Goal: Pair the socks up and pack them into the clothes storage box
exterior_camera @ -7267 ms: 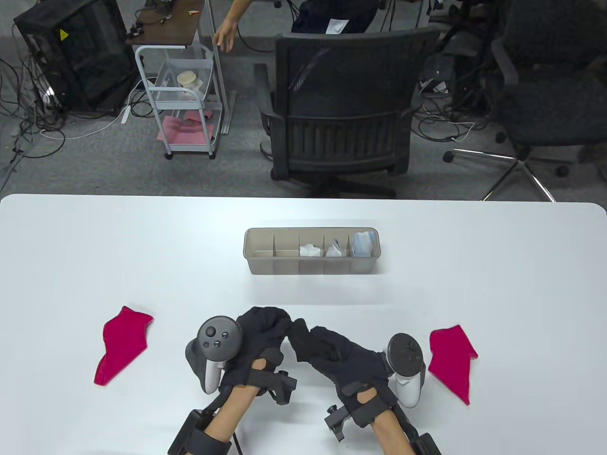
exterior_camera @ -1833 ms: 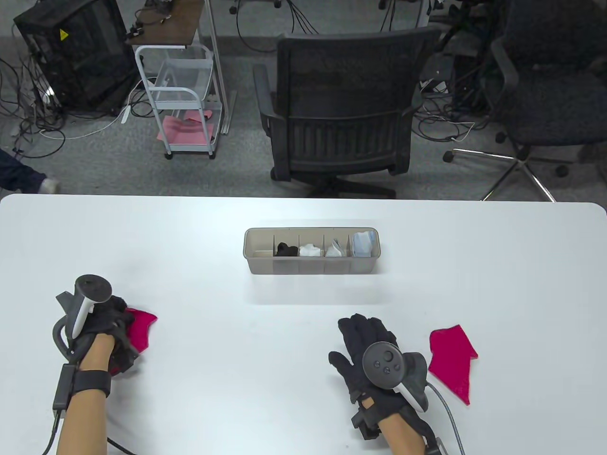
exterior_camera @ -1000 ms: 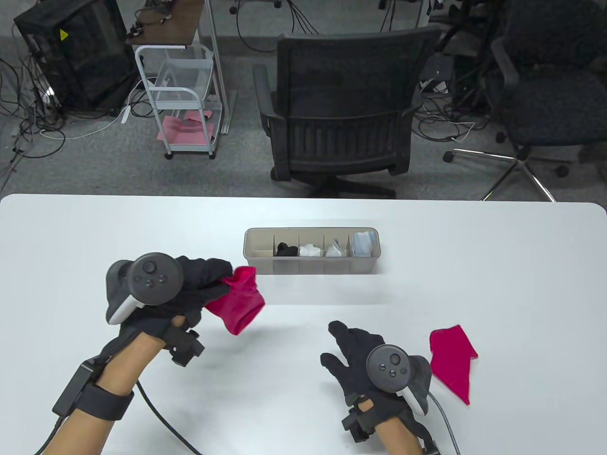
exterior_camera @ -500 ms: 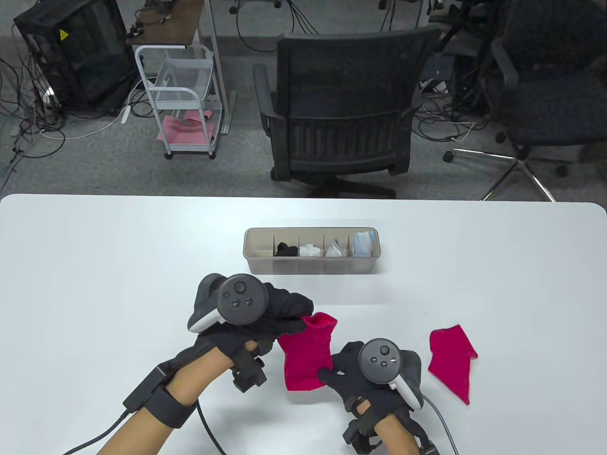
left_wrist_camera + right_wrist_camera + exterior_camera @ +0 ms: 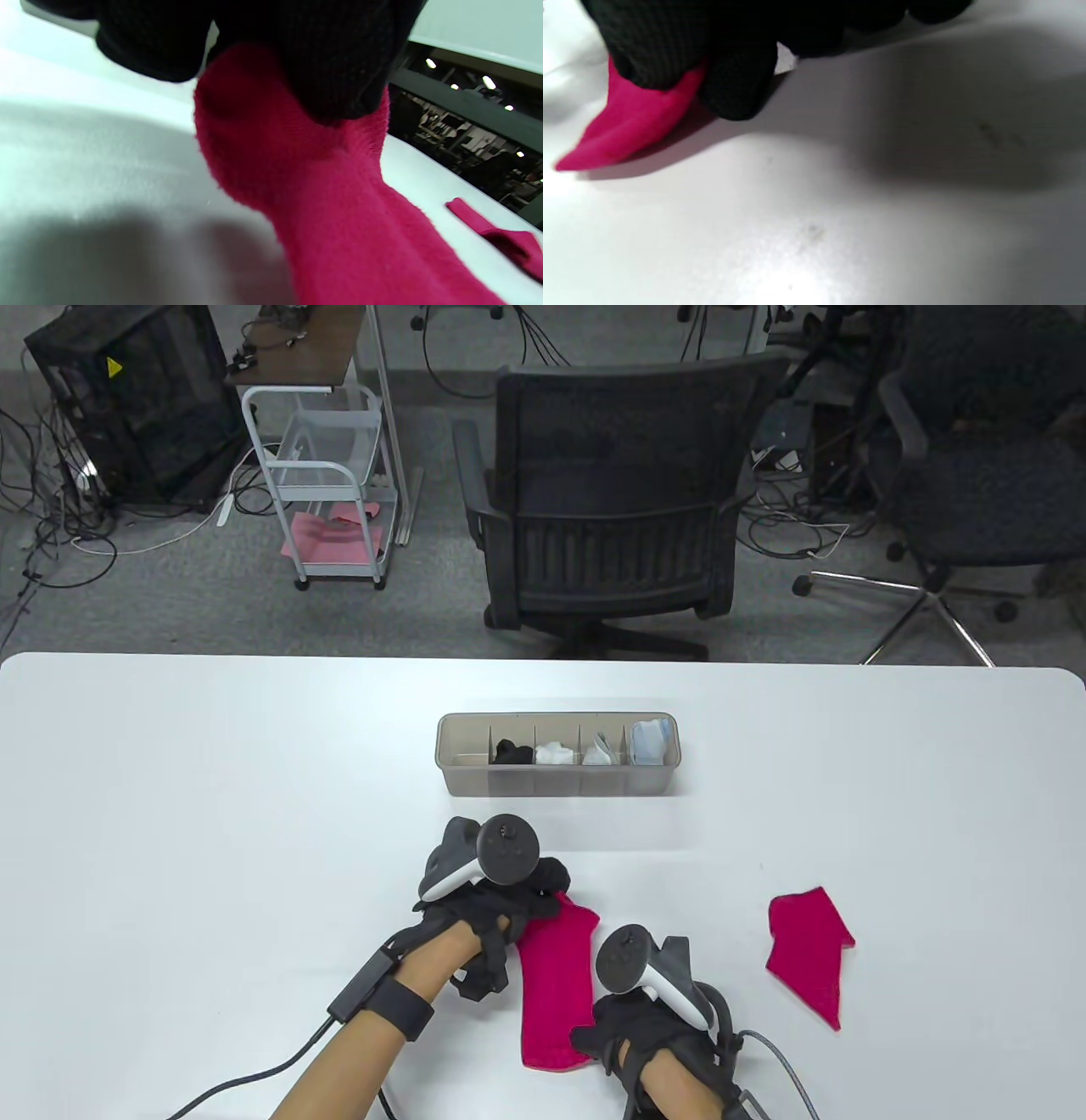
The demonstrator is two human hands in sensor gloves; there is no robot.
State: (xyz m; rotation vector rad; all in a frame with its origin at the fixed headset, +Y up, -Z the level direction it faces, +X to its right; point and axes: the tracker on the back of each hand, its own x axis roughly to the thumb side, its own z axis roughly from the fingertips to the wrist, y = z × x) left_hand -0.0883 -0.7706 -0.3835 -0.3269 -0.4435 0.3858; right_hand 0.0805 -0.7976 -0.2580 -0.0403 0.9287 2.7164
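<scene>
I see a red sock (image 5: 556, 988) lying stretched on the white table (image 5: 170, 780), my left hand (image 5: 501, 899) pinching its far end, my right hand (image 5: 632, 1035) pinching its near end. Its mate (image 5: 810, 950) lies to the right. The storage box (image 5: 557, 787) sits beyond; an office chair (image 5: 607, 500) stands behind the table.

— What colours have you got down there?

— My gloves (image 5: 509, 903) are black, fine knit, and the sock (image 5: 556, 984) under my fingers is plain crimson, no pattern. Its twin (image 5: 808, 950) over to the right is the same crimson.

— And the box?

— The box (image 5: 557, 786) is a murky see-through taupe. Inside I see a black bundle (image 5: 510, 752), a white one (image 5: 555, 753), a white-and-grey one (image 5: 601, 750), then pale blue (image 5: 650, 741). The table (image 5: 212, 780) is white.
</scene>
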